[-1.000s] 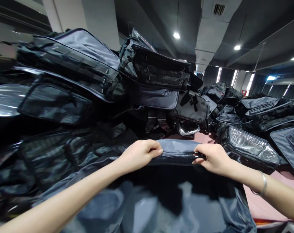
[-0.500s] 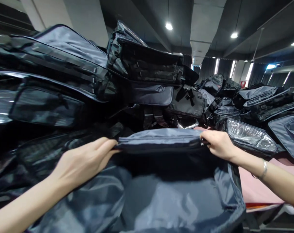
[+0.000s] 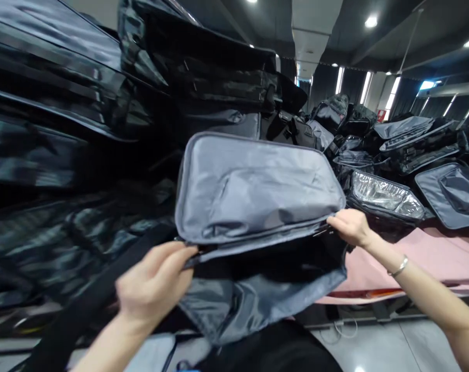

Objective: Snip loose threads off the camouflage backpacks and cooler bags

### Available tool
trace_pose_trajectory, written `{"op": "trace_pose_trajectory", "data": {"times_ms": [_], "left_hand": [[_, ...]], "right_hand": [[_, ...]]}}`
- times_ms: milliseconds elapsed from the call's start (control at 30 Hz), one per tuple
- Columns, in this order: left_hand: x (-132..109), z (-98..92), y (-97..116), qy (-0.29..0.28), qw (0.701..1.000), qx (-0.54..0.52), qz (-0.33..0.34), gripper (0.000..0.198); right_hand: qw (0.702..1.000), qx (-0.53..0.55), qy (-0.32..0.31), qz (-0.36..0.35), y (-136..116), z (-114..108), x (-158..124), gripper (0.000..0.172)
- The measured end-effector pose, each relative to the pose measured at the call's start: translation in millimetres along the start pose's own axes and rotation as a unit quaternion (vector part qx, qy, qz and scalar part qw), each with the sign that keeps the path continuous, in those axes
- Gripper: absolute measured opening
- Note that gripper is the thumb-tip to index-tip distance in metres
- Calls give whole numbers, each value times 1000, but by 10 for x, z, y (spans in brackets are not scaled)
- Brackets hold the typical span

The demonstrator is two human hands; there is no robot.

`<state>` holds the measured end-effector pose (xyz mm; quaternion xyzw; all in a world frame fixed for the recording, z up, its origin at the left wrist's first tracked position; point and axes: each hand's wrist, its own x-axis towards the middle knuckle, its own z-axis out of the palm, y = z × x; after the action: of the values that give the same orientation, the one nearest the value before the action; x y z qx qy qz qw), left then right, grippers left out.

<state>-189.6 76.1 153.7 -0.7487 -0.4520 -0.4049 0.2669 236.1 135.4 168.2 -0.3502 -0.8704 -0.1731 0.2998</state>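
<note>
In front of me hangs a dark fabric bag (image 3: 265, 299) with a grey lining, its mouth gaping toward me. Its grey inner lid panel (image 3: 273, 181), with a sewn pocket, stands tilted up behind the opening. My left hand (image 3: 156, 279) pinches the bag's edge at the left corner, fingers closed on it. At the right corner my right hand (image 3: 350, 226), with a silver bracelet on the wrist, grips the same edge. The bag's deep inside is in shadow. Dark hardware shows beside the right fingertips.
Camouflage bags (image 3: 214, 77) are stacked high at the left and behind. To the right, a foil-lined bag (image 3: 387, 194) and a grey-lined open bag (image 3: 451, 194) lie on a pink-covered table (image 3: 405, 261). A pale floor (image 3: 389, 341) shows below, with a white cable.
The bag has been tipped, so its lid panel now faces me and its front hangs lower. My left hand has moved down and slightly right. The view has tilted downward.
</note>
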Motion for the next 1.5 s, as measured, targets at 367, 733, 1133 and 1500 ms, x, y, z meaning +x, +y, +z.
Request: {"op": "trace_pose_trajectory", "data": {"times_ms": [367, 733, 1133, 1500], "left_hand": [[-1130, 336, 431, -176, 954, -49, -238, 34], [-772, 643, 1143, -129, 944, -40, -302, 103], [-496, 729, 968, -114, 875, -29, -470, 71], [-558, 641, 874, -83, 869, -78, -482, 59]], "right_hand": [[918, 289, -23, 270, -1204, 1095, -1215, 19], [700, 474, 72, 529, -1529, 1657, -980, 39], [526, 619, 159, 561, -1703, 1654, -808, 43], [475, 632, 194, 581, -1839, 1660, -619, 43]]}}
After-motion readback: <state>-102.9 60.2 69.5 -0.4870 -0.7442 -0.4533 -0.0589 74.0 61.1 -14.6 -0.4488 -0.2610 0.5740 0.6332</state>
